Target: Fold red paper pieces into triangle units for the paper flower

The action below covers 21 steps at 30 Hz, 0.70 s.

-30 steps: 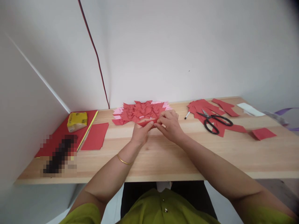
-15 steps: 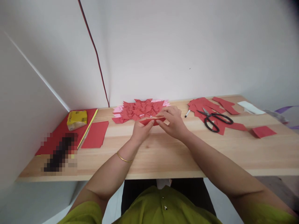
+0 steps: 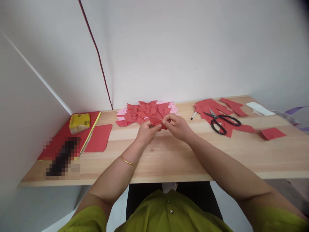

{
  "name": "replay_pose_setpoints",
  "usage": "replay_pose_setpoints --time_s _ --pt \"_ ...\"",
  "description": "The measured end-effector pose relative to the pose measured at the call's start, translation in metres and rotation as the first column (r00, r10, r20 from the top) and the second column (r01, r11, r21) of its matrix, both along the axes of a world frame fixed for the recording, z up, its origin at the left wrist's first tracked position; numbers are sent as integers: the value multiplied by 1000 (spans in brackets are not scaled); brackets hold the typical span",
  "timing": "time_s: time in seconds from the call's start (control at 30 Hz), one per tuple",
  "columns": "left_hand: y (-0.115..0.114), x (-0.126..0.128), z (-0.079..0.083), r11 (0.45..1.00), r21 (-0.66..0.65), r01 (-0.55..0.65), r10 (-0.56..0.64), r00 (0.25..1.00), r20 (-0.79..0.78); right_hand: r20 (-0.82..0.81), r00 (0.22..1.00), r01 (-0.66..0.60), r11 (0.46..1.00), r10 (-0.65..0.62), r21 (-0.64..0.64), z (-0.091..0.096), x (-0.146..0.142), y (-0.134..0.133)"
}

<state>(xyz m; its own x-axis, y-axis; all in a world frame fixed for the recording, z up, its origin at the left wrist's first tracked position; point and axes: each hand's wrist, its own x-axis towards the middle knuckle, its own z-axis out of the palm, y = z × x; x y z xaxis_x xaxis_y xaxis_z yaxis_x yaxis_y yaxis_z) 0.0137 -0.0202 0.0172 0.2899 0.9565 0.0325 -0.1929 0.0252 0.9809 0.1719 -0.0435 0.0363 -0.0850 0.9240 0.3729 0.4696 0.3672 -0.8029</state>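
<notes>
Between my two hands is a small piece of folded red paper (image 3: 155,120), held just above the table in front of the heap. My left hand (image 3: 146,131) is closed on its left and lower side, thumb on top. At the right end, my right hand (image 3: 176,125) pinches the paper between thumb and fingers. My fingers cover part of the folds. Right behind my hands lies a heap of folded red and pink paper pieces (image 3: 137,112), spread along the wall.
Black-handled scissors (image 3: 220,120) rest on red paper scraps (image 3: 207,106) at the right, beside a marker (image 3: 193,115). A folded red square (image 3: 273,133) lies farther right. At left are red sheets (image 3: 98,138), a large red sheet (image 3: 55,145) and a yellow packet (image 3: 79,123).
The red paper has gone from a long, flat strip stretched between both hands to a more compact, tilted shape. My right hand has shifted slightly, its fingers now curled closer in.
</notes>
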Motion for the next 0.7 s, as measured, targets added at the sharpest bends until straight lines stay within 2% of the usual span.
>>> replay_pose_setpoints --time_s 0.1,0.23,0.4,0.6,0.7 --pt "-1 2 2 1000 -16 -11 12 1000 22 -99 995 -24 987 8 -161 -1 0 0" --pt "-2 2 2 999 -32 -32 32 999 -5 -180 983 -67 969 24 -238 0 -1 0" --pt "-5 3 2 996 -86 -13 14 1000 13 -194 981 -72 971 27 -229 2 -1 1" --pt "-7 8 7 1000 -29 6 -3 995 102 -157 988 -51 972 15 -228 1 -1 2" --pt "-7 10 4 1000 -26 9 -7 995 102 -85 996 -21 985 6 -174 -2 -1 3"
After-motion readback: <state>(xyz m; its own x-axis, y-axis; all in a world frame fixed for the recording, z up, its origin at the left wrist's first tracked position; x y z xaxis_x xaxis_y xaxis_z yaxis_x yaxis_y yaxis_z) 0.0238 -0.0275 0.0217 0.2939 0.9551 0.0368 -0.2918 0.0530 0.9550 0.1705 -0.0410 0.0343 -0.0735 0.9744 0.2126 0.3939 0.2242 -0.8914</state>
